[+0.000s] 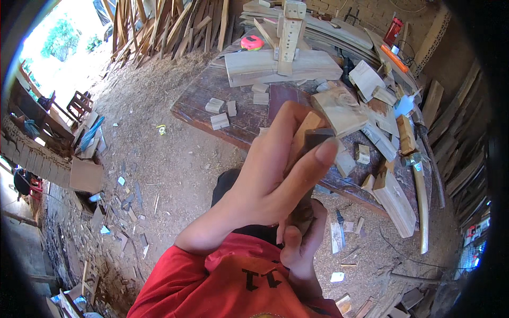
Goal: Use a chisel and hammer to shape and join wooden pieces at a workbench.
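Note:
Close in front of my red shirt, I hold up a wooden tool with a dark metal piece (318, 137) at its upper end; its exact kind I cannot make out. My left hand (270, 169) is closed around its upper part, thumb along the near side and fingers over the far side. Lower down, my right hand (305, 238) grips the tool's brown lower end (302, 216), partly hidden behind my left hand. Just beyond the tool, a pale wood board (341, 110) lies on the dark workbench (204, 87).
On the bench are small wood blocks (219, 121), a pink tape measure (252, 43), an upright drilled wooden post (290, 45), a light-blue bottle (404, 106) and a long-handled hammer (422, 206). Planks (169, 26) lean at the back. Scraps litter the dirt floor (175, 175).

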{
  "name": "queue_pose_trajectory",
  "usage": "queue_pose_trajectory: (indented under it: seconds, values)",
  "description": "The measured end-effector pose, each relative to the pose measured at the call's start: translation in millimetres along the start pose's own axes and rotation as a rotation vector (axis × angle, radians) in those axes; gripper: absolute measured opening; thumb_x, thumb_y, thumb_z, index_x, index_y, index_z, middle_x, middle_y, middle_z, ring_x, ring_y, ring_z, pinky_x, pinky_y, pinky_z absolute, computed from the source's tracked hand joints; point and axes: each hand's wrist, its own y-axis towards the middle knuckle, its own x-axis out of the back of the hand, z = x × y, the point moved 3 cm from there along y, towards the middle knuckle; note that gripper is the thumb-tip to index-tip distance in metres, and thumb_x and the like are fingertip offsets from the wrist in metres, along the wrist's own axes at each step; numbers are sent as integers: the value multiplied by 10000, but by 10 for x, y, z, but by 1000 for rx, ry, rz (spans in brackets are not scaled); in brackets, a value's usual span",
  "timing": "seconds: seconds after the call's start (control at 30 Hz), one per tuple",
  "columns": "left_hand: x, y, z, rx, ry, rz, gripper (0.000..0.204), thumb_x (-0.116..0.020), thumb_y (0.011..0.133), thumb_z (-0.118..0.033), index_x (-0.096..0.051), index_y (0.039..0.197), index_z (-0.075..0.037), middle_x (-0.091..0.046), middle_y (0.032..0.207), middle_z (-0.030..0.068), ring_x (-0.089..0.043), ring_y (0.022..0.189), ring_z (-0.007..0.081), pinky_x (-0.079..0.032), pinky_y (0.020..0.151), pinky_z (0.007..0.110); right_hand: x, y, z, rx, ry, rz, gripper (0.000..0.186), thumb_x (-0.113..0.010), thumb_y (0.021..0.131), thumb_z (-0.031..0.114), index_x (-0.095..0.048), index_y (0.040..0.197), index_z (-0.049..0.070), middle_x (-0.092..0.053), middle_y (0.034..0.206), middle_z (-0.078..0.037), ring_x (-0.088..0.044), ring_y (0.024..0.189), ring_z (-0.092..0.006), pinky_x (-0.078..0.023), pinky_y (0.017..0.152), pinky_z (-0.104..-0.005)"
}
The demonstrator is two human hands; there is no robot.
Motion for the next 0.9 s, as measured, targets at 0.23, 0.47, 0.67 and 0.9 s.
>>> queue_pose_trajectory:
  seconds: [0.23,0.47,0.67,0.9]
  values:
    - [-9,-69,44,-31,141,3,343,-549,1088,-248,-469,1283,23,-589,771,137,-610,699,312,-459,657,400,-33,-37,-13,0,32,0,534,-683,959,184,-453,1379,-51,-661,885,-90,-640,767,-159,-533,704,-307]
    - [2,-102,-68,13,226,67,327,-575,1080,-232,-474,1277,9,-570,705,152,-626,635,369,-458,593,403,25,-81,-90,97,-125,-34,572,-733,931,221,-476,1354,-65,-669,944,-127,-661,783,-190,-545,713,-325]
    - [19,-140,-177,84,205,98,305,-614,1069,-242,-504,1226,-5,-596,738,151,-654,662,336,-476,611,390,45,-90,-61,123,-146,-63,581,-736,916,209,-476,1355,-68,-675,978,-148,-667,797,-194,-549,715,-330]
    - [58,-77,-191,-4,117,19,295,-658,1040,-232,-525,1195,-19,-645,826,110,-664,732,221,-498,667,350,42,-56,36,41,-59,5,557,-710,932,181,-469,1376,-54,-677,886,-97,-649,746,-157,-536,681,-311]
